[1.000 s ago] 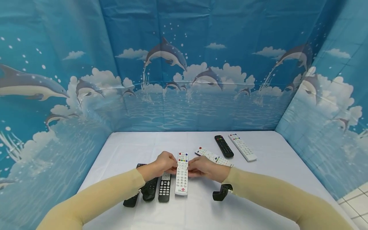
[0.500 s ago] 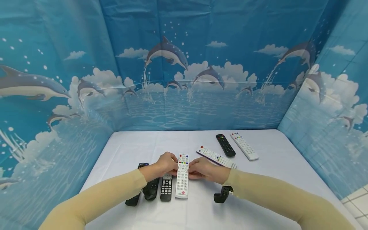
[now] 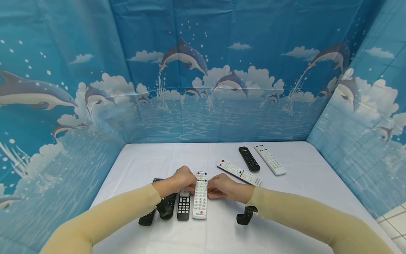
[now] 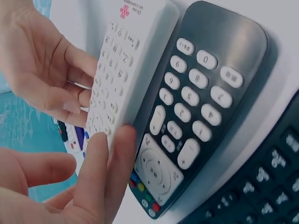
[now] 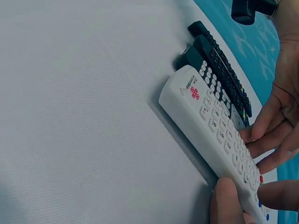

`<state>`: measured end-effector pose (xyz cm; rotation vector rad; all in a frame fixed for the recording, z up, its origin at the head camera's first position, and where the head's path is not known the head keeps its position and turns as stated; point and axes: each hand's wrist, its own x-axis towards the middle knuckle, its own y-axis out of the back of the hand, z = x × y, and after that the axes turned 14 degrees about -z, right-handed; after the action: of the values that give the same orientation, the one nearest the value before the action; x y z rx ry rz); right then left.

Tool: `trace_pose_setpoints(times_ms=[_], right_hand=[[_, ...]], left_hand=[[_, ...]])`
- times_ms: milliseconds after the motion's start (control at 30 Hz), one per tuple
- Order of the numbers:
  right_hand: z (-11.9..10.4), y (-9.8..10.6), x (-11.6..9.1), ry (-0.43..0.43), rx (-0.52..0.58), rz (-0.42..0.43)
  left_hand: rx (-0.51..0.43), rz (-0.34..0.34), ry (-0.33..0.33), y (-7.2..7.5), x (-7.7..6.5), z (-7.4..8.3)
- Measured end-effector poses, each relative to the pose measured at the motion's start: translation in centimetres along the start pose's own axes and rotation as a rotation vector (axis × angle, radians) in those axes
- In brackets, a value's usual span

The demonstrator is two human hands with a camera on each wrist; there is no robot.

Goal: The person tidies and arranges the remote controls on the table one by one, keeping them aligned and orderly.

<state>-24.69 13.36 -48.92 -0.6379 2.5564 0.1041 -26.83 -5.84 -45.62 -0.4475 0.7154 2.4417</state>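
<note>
Remote [image 3: 200, 201], white, has slid closer, almost evening its near end with the black remote [image 3: 183, 209]; left hand [image 3: 182, 179] and right hand [image 3: 226, 187], loosely spread, touch its sides.

- Left sleeve [image 3: 117, 211]: long, plain, pale beige-yellow, close-fitting.
- Right sleeve [image 3: 295, 210]: matching, creased at elbow.
- Left hand [image 3: 183, 177], right hand [image 3: 226, 186]: bare.
- Left-wrist unit [image 3: 164, 211]: small, black.
- Right-wrist unit [image 3: 243, 218]: black, blocky, angular.
</note>
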Motion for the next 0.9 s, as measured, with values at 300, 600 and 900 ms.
trace_pose_setpoints(times_ms=[300,600,900], right_hand=[[-0.1,-0.1,-0.1,0.006,-0.066,0.014],[0.2,-0.1,-0.2,0.011,-0.042,-0.014],[0.1,-0.1,-0.5,0.021,-0.008,-0.024]], left_hand=[[0.317,0.051,-0.173,2.6,0.5,-0.4],[0.853,0.079,-0.247,3.0,0.8,-1.7],[0.855,0.019,-0.24,3.2,1.4,-2.2]])
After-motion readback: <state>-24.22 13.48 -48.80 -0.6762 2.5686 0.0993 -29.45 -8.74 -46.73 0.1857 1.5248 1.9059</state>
